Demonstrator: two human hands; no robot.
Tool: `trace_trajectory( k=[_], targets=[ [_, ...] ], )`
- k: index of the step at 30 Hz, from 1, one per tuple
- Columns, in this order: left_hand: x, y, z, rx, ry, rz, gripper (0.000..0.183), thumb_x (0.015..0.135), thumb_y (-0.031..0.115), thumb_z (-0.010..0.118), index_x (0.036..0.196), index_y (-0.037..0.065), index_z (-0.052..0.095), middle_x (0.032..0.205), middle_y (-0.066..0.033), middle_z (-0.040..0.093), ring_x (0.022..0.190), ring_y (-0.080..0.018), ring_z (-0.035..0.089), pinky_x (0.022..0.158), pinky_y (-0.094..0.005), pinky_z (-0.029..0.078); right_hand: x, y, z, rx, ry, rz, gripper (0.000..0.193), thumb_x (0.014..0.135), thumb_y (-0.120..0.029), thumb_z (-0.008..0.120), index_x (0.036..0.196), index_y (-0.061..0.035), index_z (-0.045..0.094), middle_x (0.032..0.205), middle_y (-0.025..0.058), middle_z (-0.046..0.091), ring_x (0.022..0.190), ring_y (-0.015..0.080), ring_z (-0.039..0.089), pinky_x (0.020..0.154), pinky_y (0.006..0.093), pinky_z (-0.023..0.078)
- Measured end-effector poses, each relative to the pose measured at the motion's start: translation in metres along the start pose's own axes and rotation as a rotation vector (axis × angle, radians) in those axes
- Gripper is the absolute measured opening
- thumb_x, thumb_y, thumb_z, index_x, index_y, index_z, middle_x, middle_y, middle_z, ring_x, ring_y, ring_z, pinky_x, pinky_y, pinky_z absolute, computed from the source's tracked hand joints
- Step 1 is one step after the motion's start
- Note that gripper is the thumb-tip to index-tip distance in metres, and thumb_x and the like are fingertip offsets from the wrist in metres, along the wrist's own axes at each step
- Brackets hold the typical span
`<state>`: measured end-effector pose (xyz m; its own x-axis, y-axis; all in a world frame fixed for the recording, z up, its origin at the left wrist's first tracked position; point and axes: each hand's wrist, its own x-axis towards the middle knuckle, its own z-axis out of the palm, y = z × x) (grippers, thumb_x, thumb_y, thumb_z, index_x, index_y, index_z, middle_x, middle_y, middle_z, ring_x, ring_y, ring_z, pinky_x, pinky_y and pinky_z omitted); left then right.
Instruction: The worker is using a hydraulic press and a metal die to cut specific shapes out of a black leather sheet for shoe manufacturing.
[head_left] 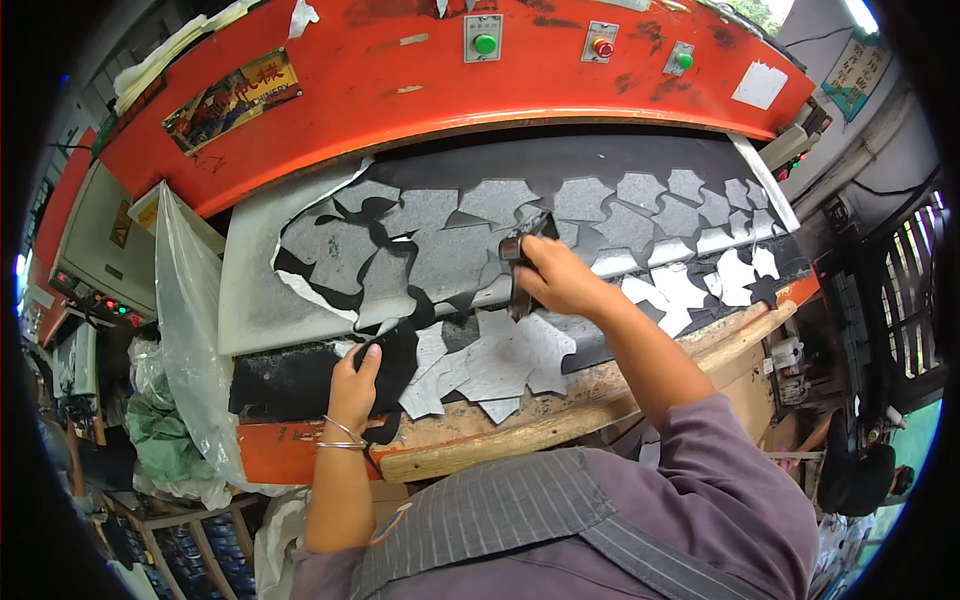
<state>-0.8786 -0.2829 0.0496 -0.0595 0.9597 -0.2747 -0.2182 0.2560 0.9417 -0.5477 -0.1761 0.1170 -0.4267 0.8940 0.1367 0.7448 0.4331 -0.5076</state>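
My left hand (pixel 353 388) is closed on the edge of a black piece of sheet material (pixel 394 372) at the front left of the press bed. My right hand (pixel 558 276) grips a dark metal cutting die (pixel 517 248), held at the middle of the bed. Around and under the die lies a grey-white sheet (pixel 455 255) cut into irregular shapes, with dark gaps between them. Loose pale cut pieces (pixel 490 362) overlap along the front edge, just right of my left hand. More white pieces (pixel 672 293) lie to the right.
An orange press beam (pixel 400 90) with green and red buttons spans the back. A white cutting board (pixel 245 270) lies at left, beside a hanging clear plastic sheet (pixel 190 300). A worn wooden bar (pixel 500 458) runs along the front. A grey control box (pixel 95 240) stands far left.
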Motion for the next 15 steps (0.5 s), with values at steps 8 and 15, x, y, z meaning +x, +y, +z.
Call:
trace_trajectory(
  k=[8, 15],
  targets=[
    [-0.015, -0.009, 0.04, 1.192, 0.077, 0.091, 0.071, 0.077, 0.041, 0.073, 0.121, -0.011, 0.052, 0.131, -0.0242, 0.047, 0.124, -0.0393, 0.039, 0.105, -0.0442, 0.032, -0.005, 0.018, 0.007, -0.35, 0.249, 0.015, 0.028, 0.086, -0.03, 0.058, 0.097, -0.0047, 0.059, 0.097, 0.0124, 0.063, 0.097, 0.0311, 0.056, 0.081, 0.0418, 0.045],
    [-0.029, -0.042, 0.09, 1.506, 0.11, 0.498, 0.068, 0.075, 0.039, 0.074, 0.12, -0.006, 0.052, 0.123, -0.0227, 0.054, 0.121, -0.033, 0.047, 0.104, -0.0493, 0.029, -0.069, 0.007, 0.017, -0.042, -0.433, 0.435, 0.083, 0.083, -0.063, 0.056, 0.136, -0.0009, 0.038, 0.127, 0.03, 0.047, 0.113, 0.0398, 0.053, 0.095, 0.0472, 0.044]
  ],
)
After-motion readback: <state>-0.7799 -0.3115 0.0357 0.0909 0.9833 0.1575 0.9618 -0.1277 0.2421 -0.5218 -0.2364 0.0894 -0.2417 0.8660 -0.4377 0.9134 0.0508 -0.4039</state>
